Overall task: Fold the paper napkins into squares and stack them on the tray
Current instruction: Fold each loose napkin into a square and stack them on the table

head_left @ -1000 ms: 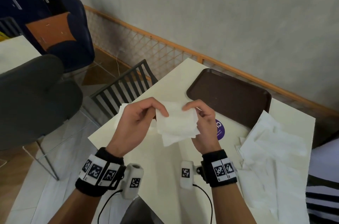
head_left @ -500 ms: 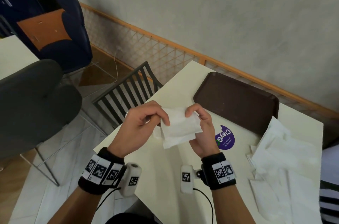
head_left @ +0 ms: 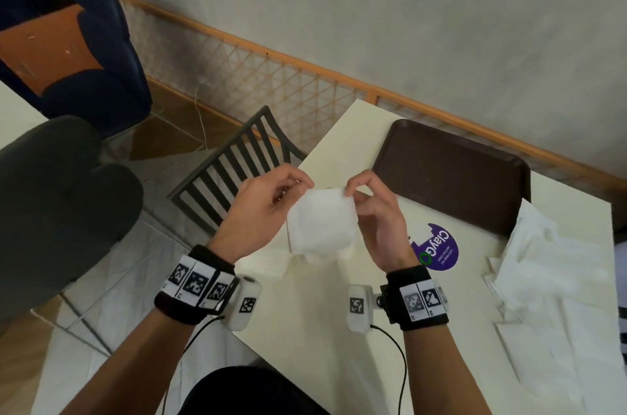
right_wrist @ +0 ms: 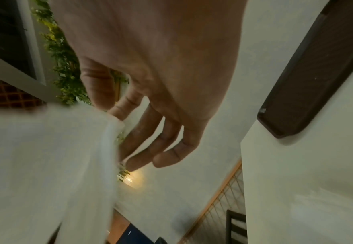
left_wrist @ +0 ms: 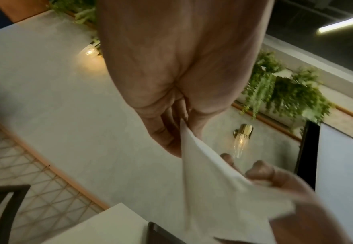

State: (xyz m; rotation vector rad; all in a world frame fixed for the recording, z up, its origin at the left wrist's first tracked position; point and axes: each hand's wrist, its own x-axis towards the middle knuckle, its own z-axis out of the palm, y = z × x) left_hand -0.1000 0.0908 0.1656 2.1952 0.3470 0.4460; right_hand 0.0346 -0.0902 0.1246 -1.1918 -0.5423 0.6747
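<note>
Hanging in the air above the near part of the table (head_left: 339, 149), a white paper napkin (head_left: 322, 221) is held by its two upper corners, its top edge running left to right between the hands and its body drooping down toward the person. It is slightly wider than tall, already folded into layers, soft and a little puckered, with a looser layer showing below its lower edge. The left hand (head_left: 261, 211) pinches the upper left corner between thumb and curled fingers; the right hand (head_left: 376, 214) pinches the upper right corner between thumb and forefinger, its other fingers (right_wrist: 167, 145) loosely bent and free of the paper. One napkin is in hand. One dark brown tray (head_left: 448, 173) lies flat beyond the right hand, toward the wall. A loose heap of white napkins (head_left: 556, 278) lies at the table's right side, their number unclear. One round purple sticker (head_left: 437, 248) sits between tray and right wrist. One dark slatted chair (head_left: 237, 156) stands at the table's left.
</note>
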